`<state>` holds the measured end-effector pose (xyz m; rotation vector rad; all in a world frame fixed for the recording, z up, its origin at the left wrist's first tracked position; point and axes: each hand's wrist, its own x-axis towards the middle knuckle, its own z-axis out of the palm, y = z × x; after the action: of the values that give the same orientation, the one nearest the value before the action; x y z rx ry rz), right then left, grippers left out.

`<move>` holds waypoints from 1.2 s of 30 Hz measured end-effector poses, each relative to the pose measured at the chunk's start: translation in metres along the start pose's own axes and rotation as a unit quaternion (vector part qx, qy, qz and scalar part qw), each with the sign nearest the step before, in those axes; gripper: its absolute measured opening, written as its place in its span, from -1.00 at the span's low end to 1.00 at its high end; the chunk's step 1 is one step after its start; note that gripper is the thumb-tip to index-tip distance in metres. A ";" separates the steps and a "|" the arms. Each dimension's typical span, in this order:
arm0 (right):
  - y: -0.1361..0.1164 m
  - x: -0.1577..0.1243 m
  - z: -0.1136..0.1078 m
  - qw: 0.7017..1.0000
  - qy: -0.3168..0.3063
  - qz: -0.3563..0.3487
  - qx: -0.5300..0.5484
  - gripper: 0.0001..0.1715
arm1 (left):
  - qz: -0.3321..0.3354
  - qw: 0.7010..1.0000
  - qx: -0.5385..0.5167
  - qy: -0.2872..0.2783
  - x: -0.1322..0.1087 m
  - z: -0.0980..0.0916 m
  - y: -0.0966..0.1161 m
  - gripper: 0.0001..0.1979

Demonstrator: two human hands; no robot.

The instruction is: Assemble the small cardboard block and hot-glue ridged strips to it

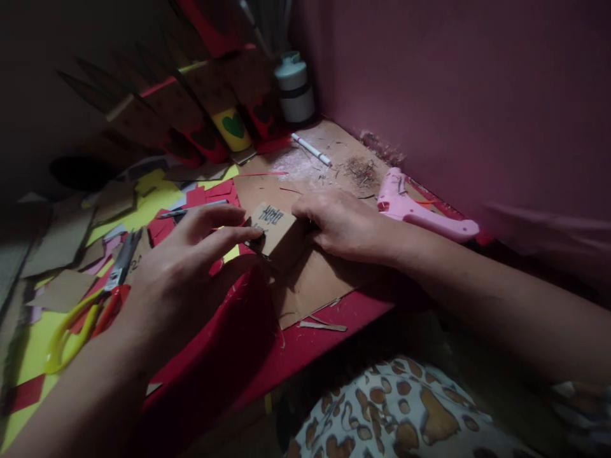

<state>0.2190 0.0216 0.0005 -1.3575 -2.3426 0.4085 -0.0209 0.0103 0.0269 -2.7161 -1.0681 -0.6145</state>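
Note:
A small piece of brown cardboard [273,224] with dark lettering lies tilted on a larger cardboard sheet [315,273]. My left hand [184,267] reaches in from the left, its fingertips pinched on something small and dark at the piece's near-left corner. My right hand [341,222] rests on the right side of the piece, fingers curled and pressing it down onto the sheet. What the left fingertips hold is too dark to make out.
A pink glue gun [420,213] lies by the pink wall at right. Scissors with yellow and red handles [93,305] lie at left among red, yellow and brown paper scraps. A white pen [310,149], a white jar [294,89] and decorated tubes stand at the back.

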 end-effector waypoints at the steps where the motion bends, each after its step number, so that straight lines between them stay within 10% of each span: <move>1: 0.000 0.000 0.000 1.000 0.001 0.001 0.000 -0.77 | -0.001 1.000 -0.003 -0.004 0.000 0.001 0.000 -0.84; 16: -0.004 -0.002 -0.009 0.999 -0.034 0.016 0.029 -0.76 | -0.028 0.997 -0.064 0.023 -0.014 0.013 0.004 -0.83; 25: -0.018 0.001 -0.018 0.980 -0.045 -0.185 0.055 -0.01 | -0.043 0.991 -0.126 0.005 -0.014 0.016 0.005 -0.81; 36: -0.018 0.014 0.003 0.973 -0.013 -0.217 0.084 -0.16 | -0.177 0.938 -0.297 -0.020 -0.012 0.005 0.010 -0.52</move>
<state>0.1975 0.0249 0.0091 -0.7379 -2.4710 0.4774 -0.0202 -0.0033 0.0177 -3.0438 -1.6287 -1.1000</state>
